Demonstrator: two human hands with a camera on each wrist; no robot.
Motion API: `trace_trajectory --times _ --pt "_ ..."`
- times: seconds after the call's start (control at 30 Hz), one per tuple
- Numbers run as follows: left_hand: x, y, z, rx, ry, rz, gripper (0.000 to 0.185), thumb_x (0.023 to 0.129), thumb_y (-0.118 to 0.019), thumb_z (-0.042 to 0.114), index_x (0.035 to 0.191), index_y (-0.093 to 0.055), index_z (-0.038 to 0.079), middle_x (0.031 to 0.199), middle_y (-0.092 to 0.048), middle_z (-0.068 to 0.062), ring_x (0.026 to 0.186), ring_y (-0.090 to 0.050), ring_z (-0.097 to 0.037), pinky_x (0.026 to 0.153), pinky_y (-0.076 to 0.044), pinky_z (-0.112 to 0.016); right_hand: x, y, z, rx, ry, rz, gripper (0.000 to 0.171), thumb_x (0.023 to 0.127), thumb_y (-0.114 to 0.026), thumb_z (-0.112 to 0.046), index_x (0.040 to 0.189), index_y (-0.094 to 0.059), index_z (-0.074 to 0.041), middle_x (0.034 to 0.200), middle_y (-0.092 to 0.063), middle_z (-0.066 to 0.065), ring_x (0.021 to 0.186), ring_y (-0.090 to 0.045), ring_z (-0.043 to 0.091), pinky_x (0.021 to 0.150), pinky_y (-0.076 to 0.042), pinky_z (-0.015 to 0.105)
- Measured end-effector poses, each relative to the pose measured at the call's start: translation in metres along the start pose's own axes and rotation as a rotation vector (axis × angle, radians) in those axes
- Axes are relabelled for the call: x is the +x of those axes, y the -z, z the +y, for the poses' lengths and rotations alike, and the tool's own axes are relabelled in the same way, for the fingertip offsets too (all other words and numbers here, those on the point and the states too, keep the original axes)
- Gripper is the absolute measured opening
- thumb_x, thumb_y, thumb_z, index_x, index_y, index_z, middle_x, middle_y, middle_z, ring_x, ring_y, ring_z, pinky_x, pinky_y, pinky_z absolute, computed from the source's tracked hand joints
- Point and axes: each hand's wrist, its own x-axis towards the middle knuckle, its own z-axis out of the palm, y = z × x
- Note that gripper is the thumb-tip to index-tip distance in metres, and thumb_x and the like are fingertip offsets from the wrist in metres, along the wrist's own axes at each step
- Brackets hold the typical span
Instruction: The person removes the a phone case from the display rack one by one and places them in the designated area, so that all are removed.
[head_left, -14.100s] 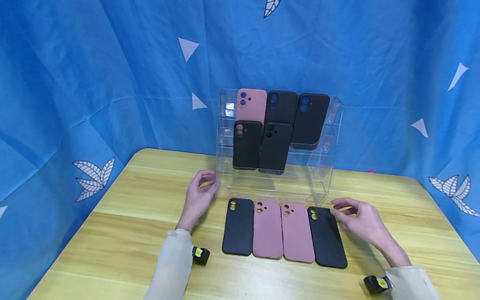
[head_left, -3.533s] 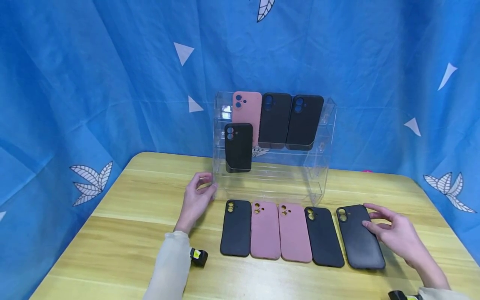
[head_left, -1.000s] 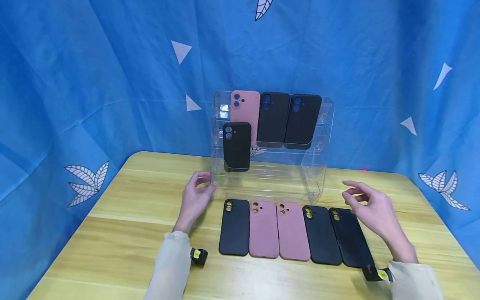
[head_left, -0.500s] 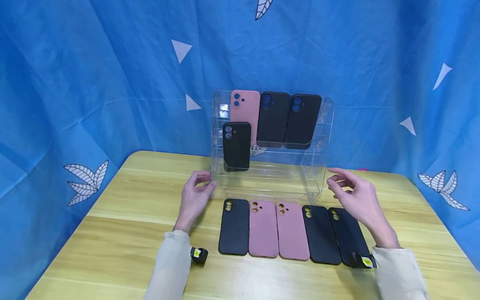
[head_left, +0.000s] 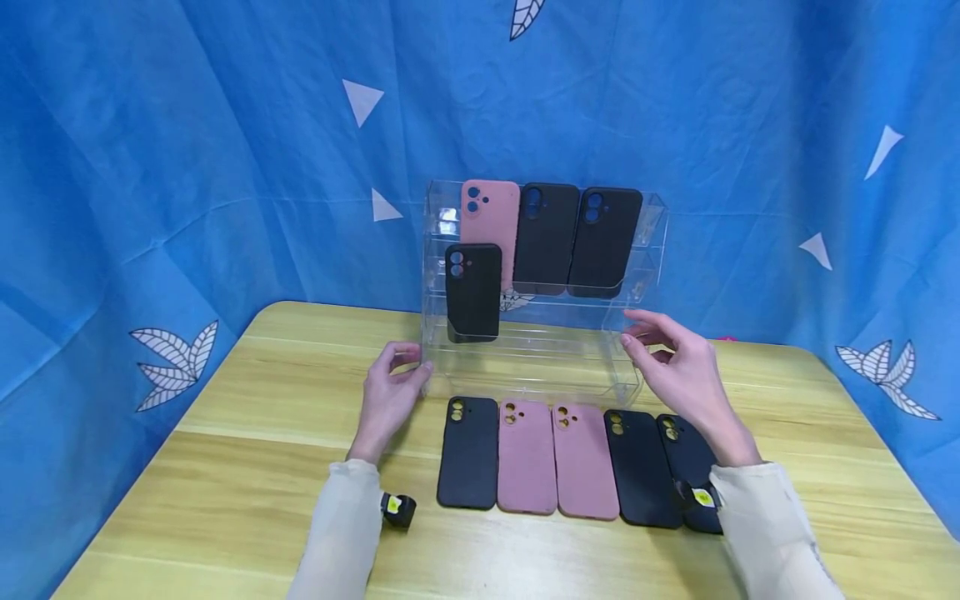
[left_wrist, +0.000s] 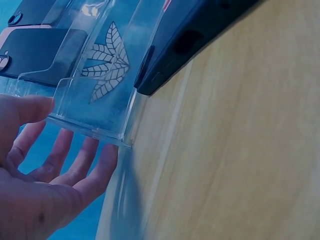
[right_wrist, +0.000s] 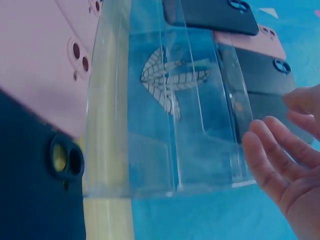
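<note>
Case (head_left: 686, 442) partly under cuff (head_left: 750, 492); right hand (head_left: 681, 367) loose, empty; left hand (head_left: 387, 396) loosely touching rack (head_left: 525, 390).

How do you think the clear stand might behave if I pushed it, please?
The clear stand would probably feel stiff, since its thin panels look straight. It may slide rather than roll, having flat sides. A high shove might tip it, as its four cases sit in upper tiers.
</note>
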Motion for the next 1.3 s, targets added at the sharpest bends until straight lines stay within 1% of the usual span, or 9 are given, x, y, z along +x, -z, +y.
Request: trace_trajectory --times 0.17,0.3,0.47,0.57,0.7,0.8,0.97,1.17,1.3 --pt "0.000 0.001 0.000 -0.004 0.005 -0.010 0.032 0.095 -0.070 0.016 0.125 -0.061 0.012 0.133 -0.063 -0.016 0.121 -0.066 -0.038 0.100 -0.056 -0.048 0.008 -0.009 -0.009 0.033 0.040 0.016 0.034 0.096 -0.071 -0.010 0.130 -0.069 -0.015 0.103 -0.076 0.010 0.086 -0.063 -0.011 0.068 -0.051 0.008" --pt "0.001 0.002 0.001 -0.001 0.009 -0.015 0.032 0.096 -0.070 0.017 0.125 -0.061 0.012 0.133 -0.063 -0.015 0.121 -0.066 -0.038 0.098 -0.057 -0.046 0.016 -0.018 -0.015 0.056 0.057 0.001 0.035 0.097 -0.070 -0.011 0.131 -0.069 -0.016 0.103 -0.075 0.008 0.089 -0.063 -0.013 0.070 -0.051 0.008" --pt "0.002 0.002 0.001 -0.001 0.015 -0.016 0.032 0.095 -0.071 0.017 0.125 -0.061 0.013 0.133 -0.063 -0.014 0.121 -0.066 -0.037 0.095 -0.058 -0.045 0.028 -0.030 -0.021 0.066 0.072 -0.023 0.034 0.097 -0.069 -0.012 0.131 -0.068 -0.014 0.103 -0.076 0.008 0.090 -0.064 -0.012 0.071 -0.052 0.009" --pt "0.002 0.002 0.001 -0.001 0.014 -0.016 0.032 0.095 -0.071 0.017 0.125 -0.061 0.013 0.133 -0.063 -0.014 0.121 -0.066 -0.037 0.094 -0.059 -0.044 0.034 -0.036 -0.025 0.066 0.070 -0.043 0.034 0.098 -0.069 -0.014 0.131 -0.068 -0.013 0.104 -0.076 0.006 0.091 -0.065 -0.008 0.072 -0.053 0.011" --pt "0.002 0.002 0.000 -0.006 0.011 -0.016 0.032 0.095 -0.071 0.016 0.125 -0.061 0.012 0.133 -0.063 -0.014 0.121 -0.066 -0.037 0.092 -0.059 -0.041 0.040 -0.043 -0.031 0.074 0.058 -0.066 0.033 0.098 -0.068 -0.018 0.131 -0.068 -0.014 0.107 -0.075 0.004 0.094 -0.069 0.003 0.073 -0.054 0.014" --pt "0.002 0.002 0.000 -0.017 0.013 -0.019 0.032 0.095 -0.071 0.016 0.125 -0.061 0.012 0.132 -0.063 -0.015 0.120 -0.066 -0.038 0.090 -0.060 -0.040 0.044 -0.049 -0.034 0.091 0.044 -0.078 0.034 0.099 -0.068 -0.019 0.132 -0.067 -0.013 0.109 -0.075 0.004 0.096 -0.070 0.010 0.074 -0.054 0.014" --pt "0.002 0.003 0.000 -0.025 0.018 -0.025 0.031 0.096 -0.070 0.016 0.125 -0.061 0.012 0.133 -0.062 -0.016 0.120 -0.066 -0.038 0.088 -0.061 -0.040 0.048 -0.058 -0.036 0.136 0.021 -0.098 0.034 0.100 -0.067 -0.019 0.133 -0.066 -0.015 0.110 -0.074 0.007 0.100 -0.071 0.017 0.076 -0.053 0.013" --pt "0.002 0.003 0.001 -0.024 0.018 -0.026 0.031 0.096 -0.070 0.016 0.125 -0.060 0.011 0.132 -0.062 -0.016 0.120 -0.066 -0.038 0.086 -0.060 -0.035 0.053 -0.069 -0.038 0.168 0.007 -0.124 0.039 0.099 -0.068 -0.019 0.138 -0.063 -0.015 0.112 -0.074 0.007 0.100 -0.071 0.020 0.077 -0.056 0.016" --pt "0.001 0.003 0.002 -0.026 0.023 -0.027 0.031 0.097 -0.069 0.017 0.125 -0.060 0.010 0.132 -0.061 -0.016 0.120 -0.066 -0.038 0.088 -0.060 -0.039 0.058 -0.073 -0.039 0.184 0.017 -0.133 0.041 0.100 -0.067 -0.020 0.140 -0.061 -0.015 0.112 -0.074 0.007 0.099 -0.072 0.020 0.080 -0.058 0.022"
